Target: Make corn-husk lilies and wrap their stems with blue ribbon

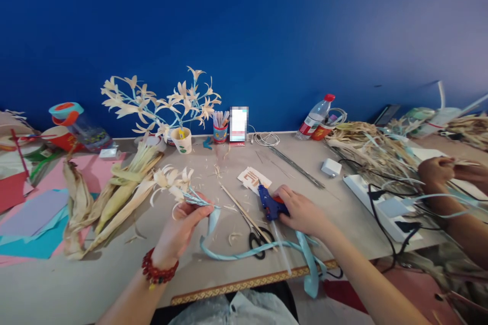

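Observation:
Between the thumb and fingers of my left hand is the blue-wrapped stem of a spray of pale corn-husk flowers. A light blue ribbon trails from that stem across the table and over its front edge. My right hand is closed round the handle of a blue hot glue gun, whose nozzle lies by a printed card. A clear glue stick juts from the gun's rear. Black-handled scissors and a thin stick lie between my hands, among husk scraps.
Corn husks and coloured paper lie to the left. Behind stand a paper cup with husk flowers, a pen holder and a phone. Wires, a power strip and another person's hands are at the right.

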Demonstrator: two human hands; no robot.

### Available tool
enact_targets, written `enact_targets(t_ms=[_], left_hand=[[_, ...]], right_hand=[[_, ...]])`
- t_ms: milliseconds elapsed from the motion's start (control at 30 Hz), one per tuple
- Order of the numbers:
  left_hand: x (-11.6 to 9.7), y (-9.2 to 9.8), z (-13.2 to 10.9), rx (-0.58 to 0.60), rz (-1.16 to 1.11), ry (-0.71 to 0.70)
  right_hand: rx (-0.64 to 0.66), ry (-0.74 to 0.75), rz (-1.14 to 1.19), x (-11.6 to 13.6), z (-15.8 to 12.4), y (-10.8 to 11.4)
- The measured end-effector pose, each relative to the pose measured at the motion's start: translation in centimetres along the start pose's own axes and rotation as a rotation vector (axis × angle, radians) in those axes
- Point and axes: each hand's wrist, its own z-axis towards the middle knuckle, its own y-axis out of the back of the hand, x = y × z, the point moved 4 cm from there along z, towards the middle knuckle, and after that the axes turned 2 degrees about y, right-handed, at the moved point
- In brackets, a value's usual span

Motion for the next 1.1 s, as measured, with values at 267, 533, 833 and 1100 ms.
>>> enact_targets(t_ms=[267,533,833,1100], left_hand=[[0.2,-0.2,0.1,0.0,-0.085,0.018],[0.5,-1.4,-0.5,-0.032,-0.117,0.01],[0.9,-0.8,-0.9,-0.028,0.11,-0.047],[-0.1,-1.3,-1.3,0.06,0.279,-0.107]], right_hand=[[-0.384,0.154,-0.084,4.3,-1.1,3.5],[-0.862,0.619,-0.038,15.3,-1.0,3.3],[-0.965,0.647,0.013,16.5,0.3,2.8],[-1.02,0.677,0.261,15.5,-0.8,3.5]])
